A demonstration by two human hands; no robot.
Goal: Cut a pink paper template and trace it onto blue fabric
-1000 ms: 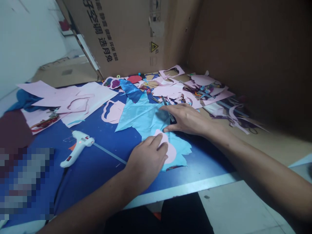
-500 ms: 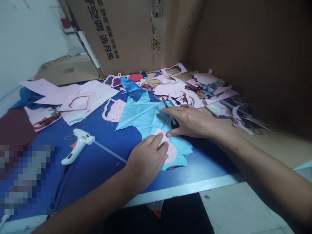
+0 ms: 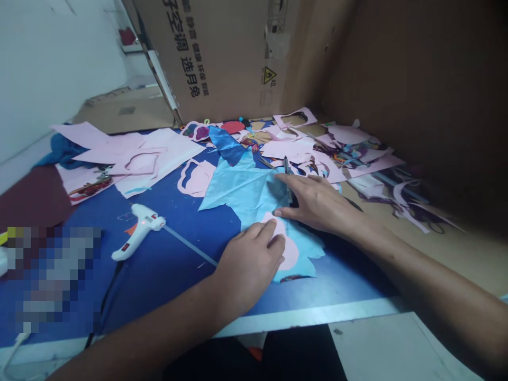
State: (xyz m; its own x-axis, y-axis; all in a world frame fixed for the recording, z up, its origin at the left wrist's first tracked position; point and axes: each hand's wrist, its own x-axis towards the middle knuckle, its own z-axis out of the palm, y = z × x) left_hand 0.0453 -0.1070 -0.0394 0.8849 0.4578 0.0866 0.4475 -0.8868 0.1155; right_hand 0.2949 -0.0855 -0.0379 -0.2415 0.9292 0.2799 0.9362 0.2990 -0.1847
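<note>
A light blue sheet [image 3: 238, 188] lies on the blue table mat [image 3: 166, 264], and a pink cutout [image 3: 291, 255] rests on its near part. My left hand [image 3: 248, 259] lies flat on that pink cutout, fingers together, pressing it down. Just beyond it, my right hand [image 3: 321, 203] rests on the blue sheet. It is closed around a thin dark pen-like tool [image 3: 286, 166] whose tip sticks out past my fingers toward the back. My two hands nearly touch at the pink cutout's upper edge.
A white glue gun [image 3: 137, 230] lies to the left, its cord trailing off. Pink sheets [image 3: 130, 153] and an outline cutout [image 3: 194, 177] lie beyond it. Paper scraps [image 3: 317, 148] pile at the back right. A printed cardboard box [image 3: 230, 53] and brown cardboard walls enclose the table.
The view has shifted a little, so everything sits further right in the picture. My right hand has swung the tool's tip more upright and drawn nearer my left hand; my left hand stays pressed down.
</note>
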